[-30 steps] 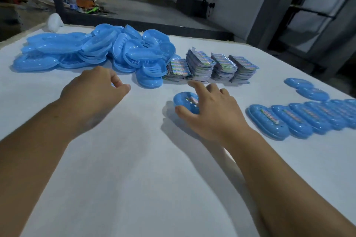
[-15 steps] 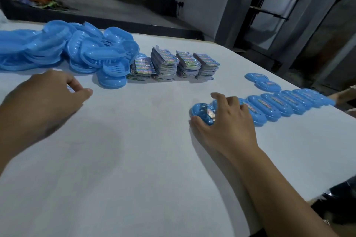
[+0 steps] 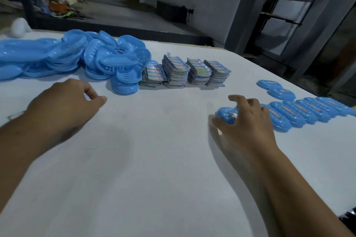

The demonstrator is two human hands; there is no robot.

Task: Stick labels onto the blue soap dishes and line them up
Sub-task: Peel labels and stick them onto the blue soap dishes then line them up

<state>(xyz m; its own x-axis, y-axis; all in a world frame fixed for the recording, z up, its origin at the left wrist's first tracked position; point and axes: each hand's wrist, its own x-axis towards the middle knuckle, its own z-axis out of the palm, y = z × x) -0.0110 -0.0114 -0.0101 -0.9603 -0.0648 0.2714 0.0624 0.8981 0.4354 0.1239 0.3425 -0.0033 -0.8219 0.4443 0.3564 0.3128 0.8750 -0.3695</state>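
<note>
Now, R hand (image 3: 244,121) is gripping labelled soap dish (image 3: 226,115), centre-right of frame, having slid it rightward to touch the row (image 3: 308,110): lining-up nearly done. L hand (image 3: 65,104), mid-left, is curling loosely, grip contents unclear. Upper centre: label stacks (image 3: 185,71); upper left: unlabelled dish pile (image 3: 77,57).

right hand (image 3: 248,121) hides most of soap dish (image 3: 225,114); dish pile (image 3: 57,57) cut off at left edge.
</note>
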